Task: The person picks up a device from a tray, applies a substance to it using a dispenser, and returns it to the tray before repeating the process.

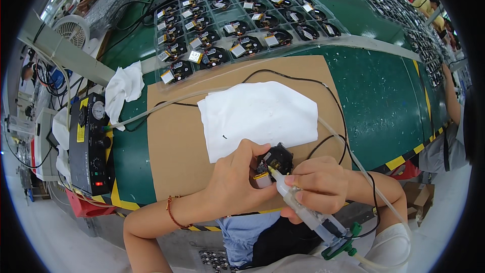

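Observation:
My left hand (237,179) is closed around the edge of a small round black electronic module (279,157), which has a little silver battery pack (262,179) with a yellow edge attached. In my right hand (321,182) is a glue dispensing syringe (298,203) with a clear barrel and a green fitting (348,242) at its back end. Its thin tip meets or nearly meets the module beside the battery; I cannot tell if they touch. A folded white cloth (260,111) lies just beyond both hands on a brown cardboard sheet (177,156).
A clear compartment tray (217,20) of similar modules stands at the back. Left is a black dispenser box (91,144) with a gauge and lit red switch. A hose (156,109) and black cable (298,77) cross the cardboard. A crumpled cloth (125,88) and other people are around.

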### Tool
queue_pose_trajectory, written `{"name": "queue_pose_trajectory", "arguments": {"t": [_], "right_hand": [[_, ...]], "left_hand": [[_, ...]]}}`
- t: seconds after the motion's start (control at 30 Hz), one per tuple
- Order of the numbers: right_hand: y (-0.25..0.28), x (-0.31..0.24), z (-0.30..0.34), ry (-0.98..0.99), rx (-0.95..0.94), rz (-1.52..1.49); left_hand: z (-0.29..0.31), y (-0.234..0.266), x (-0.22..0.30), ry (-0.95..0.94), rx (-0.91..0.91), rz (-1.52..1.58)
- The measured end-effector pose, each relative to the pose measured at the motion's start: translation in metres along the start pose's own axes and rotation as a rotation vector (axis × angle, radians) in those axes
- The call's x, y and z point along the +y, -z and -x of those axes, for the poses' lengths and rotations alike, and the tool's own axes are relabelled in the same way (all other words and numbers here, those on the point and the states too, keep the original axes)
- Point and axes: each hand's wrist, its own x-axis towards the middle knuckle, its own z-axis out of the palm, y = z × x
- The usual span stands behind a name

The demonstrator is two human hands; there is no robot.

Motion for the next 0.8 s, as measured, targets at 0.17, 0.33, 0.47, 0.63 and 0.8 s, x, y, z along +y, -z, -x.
{"name": "queue_pose_trajectory", "arguments": {"t": [0.17, 0.33, 0.47, 0.63, 0.8], "right_hand": [[-0.0011, -0.0001, 0.0007, 0.037, -0.026, 0.038], [-0.0014, 0.0006, 0.0013, 0.043, -0.037, 0.044], [-0.0017, 0.0006, 0.0010, 0.041, -0.023, 0.038], [-0.0018, 0.0001, 0.0011, 0.044, -0.019, 0.034], [-0.0004, -0.0002, 0.0015, 0.041, -0.038, 0.037]], "left_hand": [[-0.0003, -0.0011, -0.0041, -0.012, 0.025, -0.005], [-0.0010, -0.0009, -0.0038, 0.001, 0.032, 0.018], [-0.0021, 0.0003, 0.0004, 0.007, 0.029, 0.004], [-0.0005, -0.0016, -0.0059, 0.000, 0.022, 0.005], [0.0000, -0.0015, -0.0075, -0.013, 0.025, 0.002]]}}
